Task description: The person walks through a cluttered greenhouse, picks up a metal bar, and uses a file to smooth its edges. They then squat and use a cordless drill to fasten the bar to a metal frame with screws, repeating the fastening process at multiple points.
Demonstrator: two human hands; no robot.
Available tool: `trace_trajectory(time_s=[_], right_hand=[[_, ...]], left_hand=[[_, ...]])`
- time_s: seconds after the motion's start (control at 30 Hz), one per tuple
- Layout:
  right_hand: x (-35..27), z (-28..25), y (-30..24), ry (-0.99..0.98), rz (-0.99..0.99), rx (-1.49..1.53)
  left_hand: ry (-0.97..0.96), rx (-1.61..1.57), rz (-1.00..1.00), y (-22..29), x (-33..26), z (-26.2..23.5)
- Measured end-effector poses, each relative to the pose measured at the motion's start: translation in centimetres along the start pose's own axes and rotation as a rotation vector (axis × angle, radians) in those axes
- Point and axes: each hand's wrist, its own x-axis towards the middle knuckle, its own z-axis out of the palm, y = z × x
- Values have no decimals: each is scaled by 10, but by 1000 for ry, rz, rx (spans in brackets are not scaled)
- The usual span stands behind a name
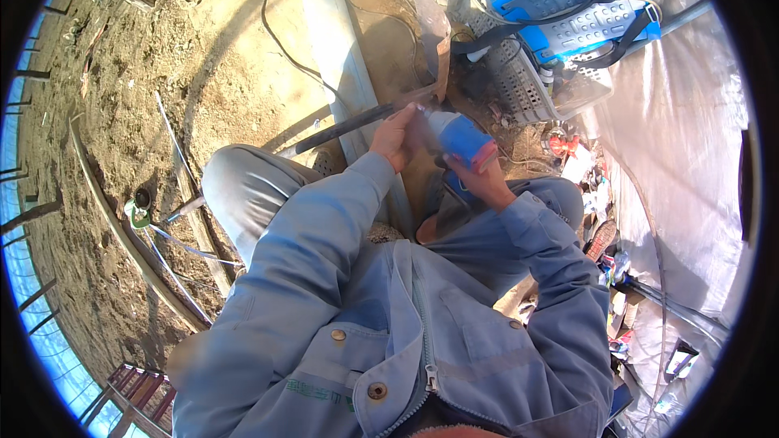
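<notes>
My right hand [480,178] is wrapped around the handle of a blue power tool [462,136] with a grey front and a red rear; it looks like a cordless drill. The tool's nose points left, toward my left hand [395,136]. That hand's fingers are pinched together at the nose; what lies between them is too small and blurred to make out. A dark bar [345,127] runs just beyond my left hand, slanting up to the right toward a rusty upright metal piece [443,65]. I sit with both knees bent, the tool between them.
A blue tool case [572,12] with black straps rests on a white plastic crate [519,81] at the far right. A pale metal strip [337,40] and a black cable [272,28] cross the ground. Wooden poles [122,231] lie left; litter and plastic sheeting [690,195] are right.
</notes>
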Motion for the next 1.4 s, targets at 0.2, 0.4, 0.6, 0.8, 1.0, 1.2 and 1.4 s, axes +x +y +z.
trace_trajectory(time_s=[0.2,0.4,0.6,0.8,1.0,1.2,1.4], right_hand=[[12,35,23,-56,241,59],[36,36,12,-173,178,-235],[51,32,-22,-164,145,-297],[60,32,-30,-250,196,-298],[69,25,-27,-302,181,-296],[86,18,-40,-381,114,-459],[79,0,-29,-322,30,-488]], left_hand=[[160,-152,108,-40,32,-51],[205,-121,118,-36,36,-53],[226,-146,107,-31,38,-51],[261,59,85,-22,36,-49],[449,1647,572,43,13,-77],[325,2102,246,120,25,-126],[185,2110,51,114,17,-115]])
